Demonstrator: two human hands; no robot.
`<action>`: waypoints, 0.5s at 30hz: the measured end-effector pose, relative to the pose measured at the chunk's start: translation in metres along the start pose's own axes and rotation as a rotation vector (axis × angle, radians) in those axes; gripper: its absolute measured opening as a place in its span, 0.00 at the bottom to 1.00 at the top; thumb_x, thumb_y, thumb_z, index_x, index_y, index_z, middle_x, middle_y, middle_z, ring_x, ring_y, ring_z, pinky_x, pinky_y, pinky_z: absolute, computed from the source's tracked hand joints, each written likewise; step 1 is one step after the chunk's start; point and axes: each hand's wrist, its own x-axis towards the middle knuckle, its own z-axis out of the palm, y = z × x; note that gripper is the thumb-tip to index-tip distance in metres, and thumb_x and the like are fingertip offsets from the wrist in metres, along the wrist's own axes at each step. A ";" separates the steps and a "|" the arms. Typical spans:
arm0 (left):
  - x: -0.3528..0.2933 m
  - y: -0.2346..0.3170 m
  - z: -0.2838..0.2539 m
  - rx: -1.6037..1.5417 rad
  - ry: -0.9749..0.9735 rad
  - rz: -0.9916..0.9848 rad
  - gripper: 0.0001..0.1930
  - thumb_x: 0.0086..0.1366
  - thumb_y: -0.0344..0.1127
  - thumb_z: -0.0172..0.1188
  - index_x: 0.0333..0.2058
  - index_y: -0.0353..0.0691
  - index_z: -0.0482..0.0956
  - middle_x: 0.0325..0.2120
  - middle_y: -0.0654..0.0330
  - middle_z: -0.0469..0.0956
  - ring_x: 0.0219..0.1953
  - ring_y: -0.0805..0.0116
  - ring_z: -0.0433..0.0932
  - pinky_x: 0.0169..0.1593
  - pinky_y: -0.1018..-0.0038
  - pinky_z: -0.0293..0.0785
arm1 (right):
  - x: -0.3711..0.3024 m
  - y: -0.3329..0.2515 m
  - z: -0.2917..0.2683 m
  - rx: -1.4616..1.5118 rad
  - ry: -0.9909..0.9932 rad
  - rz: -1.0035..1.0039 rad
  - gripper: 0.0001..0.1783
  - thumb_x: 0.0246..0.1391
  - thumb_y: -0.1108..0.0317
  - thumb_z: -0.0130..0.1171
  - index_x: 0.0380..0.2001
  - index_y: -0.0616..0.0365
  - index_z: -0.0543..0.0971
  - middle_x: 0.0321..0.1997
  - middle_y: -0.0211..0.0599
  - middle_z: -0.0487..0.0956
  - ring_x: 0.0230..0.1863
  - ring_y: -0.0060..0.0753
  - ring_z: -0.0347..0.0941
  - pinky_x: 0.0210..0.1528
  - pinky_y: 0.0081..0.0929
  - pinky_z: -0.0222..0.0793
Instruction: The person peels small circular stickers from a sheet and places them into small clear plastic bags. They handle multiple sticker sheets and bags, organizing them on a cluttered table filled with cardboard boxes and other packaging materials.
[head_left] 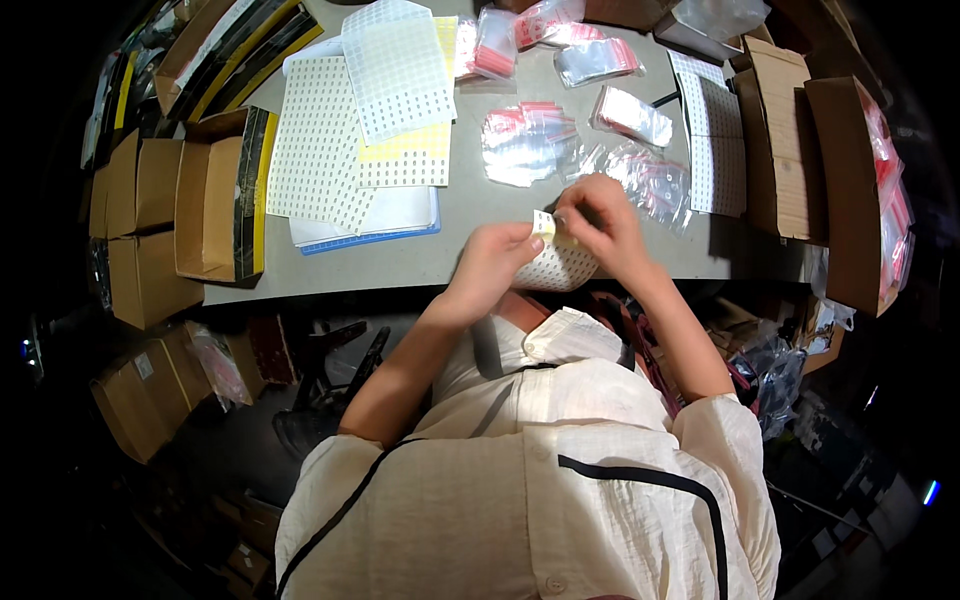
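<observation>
A curled sheet of small labels (557, 268) hangs at the table's front edge, its white face covered in rows of dark printed marks. My left hand (488, 265) is closed on the sheet, thumb on top, near a folded-up corner. Right beside that corner, my right hand (604, 222) is closed in a pinch; whatever lies between its fingertips is too small to make out. Just beyond my hands lie clear zip bags with red strips: a fanned pile (527, 145) and a looser pile (650, 180) partly behind my right hand.
More label sheets (315, 140), white and yellow, overlap at the left over a blue-edged board (385, 238). An open cardboard box (212, 210) stands at the left edge. On the right are a folded label sheet (712, 140) and a box of red-striped bags (850, 190).
</observation>
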 end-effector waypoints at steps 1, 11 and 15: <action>0.000 0.000 -0.001 -0.007 -0.008 -0.011 0.13 0.74 0.30 0.53 0.48 0.26 0.80 0.38 0.61 0.82 0.40 0.77 0.77 0.47 0.75 0.74 | 0.002 0.004 -0.002 0.005 0.069 0.106 0.03 0.55 0.73 0.63 0.33 0.60 0.80 0.34 0.38 0.80 0.41 0.38 0.76 0.50 0.32 0.68; 0.000 0.002 0.002 -0.171 0.025 -0.120 0.17 0.73 0.32 0.54 0.54 0.26 0.78 0.45 0.54 0.84 0.44 0.70 0.82 0.51 0.72 0.77 | 0.047 0.054 -0.008 -0.728 0.067 -0.439 0.15 0.45 0.73 0.68 0.38 0.56 0.78 0.41 0.34 0.80 0.49 0.40 0.76 0.62 0.45 0.66; 0.001 0.003 -0.006 -0.093 0.090 -0.137 0.16 0.73 0.32 0.55 0.53 0.27 0.78 0.44 0.55 0.84 0.43 0.70 0.82 0.50 0.73 0.77 | 0.025 0.046 -0.029 -0.824 0.019 -0.431 0.15 0.43 0.72 0.67 0.38 0.53 0.81 0.49 0.31 0.80 0.57 0.36 0.74 0.67 0.43 0.63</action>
